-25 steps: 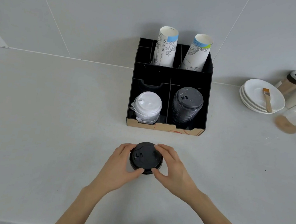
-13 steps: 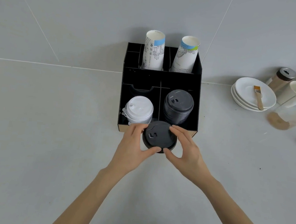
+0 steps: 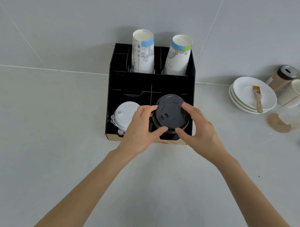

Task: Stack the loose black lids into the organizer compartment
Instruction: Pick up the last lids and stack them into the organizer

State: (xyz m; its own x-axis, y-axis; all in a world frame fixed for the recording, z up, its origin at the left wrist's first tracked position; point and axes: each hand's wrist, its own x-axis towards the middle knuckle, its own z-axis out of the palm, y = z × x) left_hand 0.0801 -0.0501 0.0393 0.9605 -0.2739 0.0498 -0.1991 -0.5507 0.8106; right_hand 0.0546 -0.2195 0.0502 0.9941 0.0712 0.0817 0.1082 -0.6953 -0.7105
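A black organizer (image 3: 130, 82) stands against the wall. Both hands hold a small stack of black lids (image 3: 170, 113) over its front right compartment. My left hand (image 3: 141, 129) grips the stack's left and front edge. My right hand (image 3: 197, 131) grips its right and front edge. The black lids stored in that compartment are hidden under the held stack. White lids (image 3: 126, 113) fill the front left compartment, partly covered by my left hand.
Two paper cup stacks (image 3: 143, 53) stand in the organizer's rear slots. To the right are stacked white plates (image 3: 246, 101) with a brush (image 3: 257, 98), a shaker jar (image 3: 283, 75), a white cup (image 3: 296, 91) and a clear pitcher (image 3: 297, 114).
Both hands lifted the black lids from the counter and carried them away from me, over the organizer's front edge to the right compartment.
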